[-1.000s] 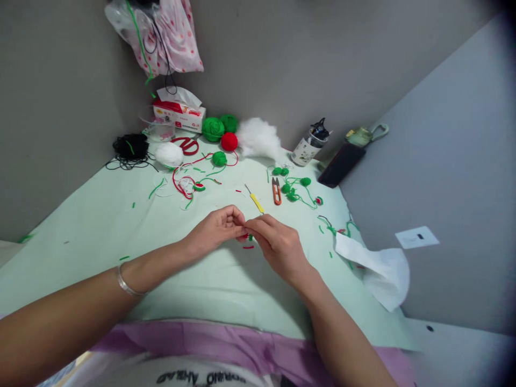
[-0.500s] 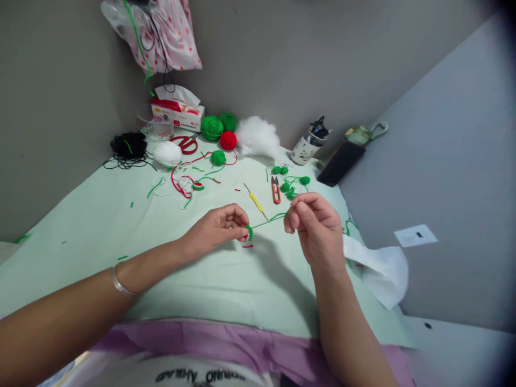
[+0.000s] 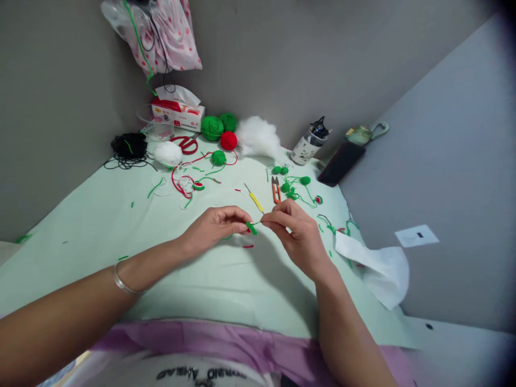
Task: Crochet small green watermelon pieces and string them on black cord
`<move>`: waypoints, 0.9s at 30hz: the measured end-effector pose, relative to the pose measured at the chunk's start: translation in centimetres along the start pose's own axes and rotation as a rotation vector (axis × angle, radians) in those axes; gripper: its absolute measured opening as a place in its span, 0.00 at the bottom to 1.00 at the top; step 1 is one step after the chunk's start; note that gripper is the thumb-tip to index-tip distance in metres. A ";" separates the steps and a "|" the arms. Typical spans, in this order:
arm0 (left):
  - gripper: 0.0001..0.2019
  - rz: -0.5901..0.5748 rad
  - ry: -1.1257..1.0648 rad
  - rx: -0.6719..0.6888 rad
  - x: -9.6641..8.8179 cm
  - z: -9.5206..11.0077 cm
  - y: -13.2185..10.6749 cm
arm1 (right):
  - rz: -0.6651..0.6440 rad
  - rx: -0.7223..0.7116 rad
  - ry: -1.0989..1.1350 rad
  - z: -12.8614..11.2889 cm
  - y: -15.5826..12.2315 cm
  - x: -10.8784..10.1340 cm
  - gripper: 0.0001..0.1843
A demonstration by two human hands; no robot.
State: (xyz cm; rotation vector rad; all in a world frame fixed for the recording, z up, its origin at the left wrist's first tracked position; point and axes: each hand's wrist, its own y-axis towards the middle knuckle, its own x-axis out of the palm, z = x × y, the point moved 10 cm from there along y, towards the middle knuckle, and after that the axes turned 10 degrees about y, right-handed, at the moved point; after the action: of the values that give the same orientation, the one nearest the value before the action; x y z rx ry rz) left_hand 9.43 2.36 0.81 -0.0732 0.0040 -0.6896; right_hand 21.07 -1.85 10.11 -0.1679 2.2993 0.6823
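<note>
Lettering on white shirt [image 3: 209, 371]: black capitals, upside down to camera, one word looks like AHEAD, other too blurred. Tissue box [image 3: 177, 118], red and white card, small print not legible. Cup [image 3: 304, 151] has pale label with dark marks, unreadable.

Materials: smooth pale green cloth [image 3: 169, 301]; wound green yarn balls [image 3: 212, 128], red ball [image 3: 228, 141], white ball [image 3: 167, 154]; loose black yarn [image 3: 129, 146]; fluffy white stuffing [image 3: 258, 137]; soft pink bag [image 3: 177, 45] with red dots.

Small green-and-red knitted piece [image 3: 251, 228] sits at left hand's [image 3: 220, 226] fingertips, pinched by thumb and fingers, above cloth. Right hand [image 3: 296, 234] pinches a thin straight item [image 3: 258, 222] reaching to the piece; needle or strand, cannot tell. Yellow-handled hook [image 3: 255, 200] lies just beyond right fingertips, orange snips [image 3: 276, 191] near it. Red yarn snippet [image 3: 248, 246] lies nearer the body than the piece.
</note>
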 end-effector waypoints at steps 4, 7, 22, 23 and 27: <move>0.07 0.013 0.017 -0.004 -0.1 0.1 0.0 | -0.018 -0.009 -0.034 -0.1 -0.1 0.2 0.10; 0.07 0.013 0.016 -0.003 -0.2 0.2 0.0 | -0.018 -0.019 -0.062 -0.2 -0.1 0.1 0.10; 0.07 -0.118 -0.024 0.047 1.1 0.6 -0.1 | 0.026 -0.070 0.036 -0.3 -0.1 0.9 0.09; 0.07 -0.114 -0.030 0.047 1.1 0.6 -0.1 | 0.059 -0.072 0.030 -0.3 -0.1 0.8 0.08; 0.07 -0.072 -0.049 0.029 0.8 0.4 -0.1 | 0.125 -0.042 0.029 0.1 -0.1 0.6 0.05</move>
State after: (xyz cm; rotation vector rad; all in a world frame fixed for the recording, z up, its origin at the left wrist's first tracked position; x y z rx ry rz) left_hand 9.94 1.79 1.21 -0.0630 -0.0561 -0.7596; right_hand 20.71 -1.79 9.57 -0.0537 2.3388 0.7964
